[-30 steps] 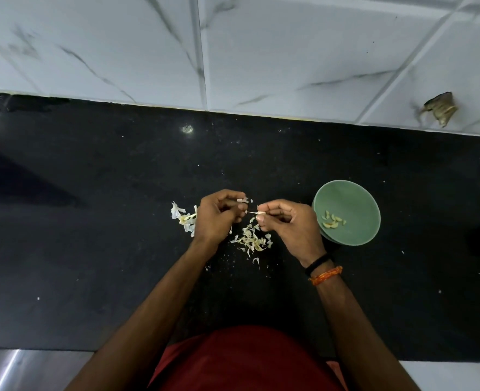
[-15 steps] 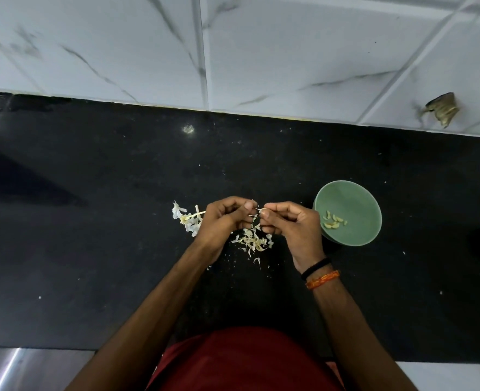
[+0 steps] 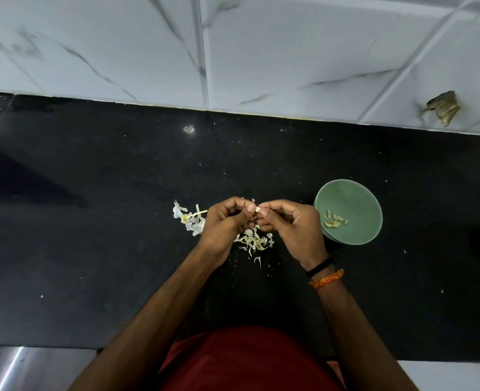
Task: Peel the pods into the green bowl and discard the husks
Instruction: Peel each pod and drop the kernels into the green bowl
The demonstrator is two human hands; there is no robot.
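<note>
My left hand (image 3: 226, 221) and my right hand (image 3: 289, 227) meet fingertip to fingertip over the black counter (image 3: 92, 235), both pinching one small pale pod (image 3: 258, 209) between them. Most of the pod is hidden by the fingers. Below the hands lies a pile of pale husks (image 3: 255, 240). A second heap of white husks with a stalk (image 3: 189, 218) lies just left of my left hand. The green bowl (image 3: 357, 198) stands right of my right hand and holds several peeled pieces (image 3: 333, 220).
A white marble-tiled wall (image 3: 261, 52) rises behind the counter, with a brown scrap (image 3: 443, 107) stuck on it at the right. Small white crumbs dot the counter. A metal surface (image 3: 13, 368) shows at the lower left.
The hands have closed together: a second ago they were apart with a thin strand stretched between them, now the fingertips touch around the pod. The bowl and husk piles have not moved.
</note>
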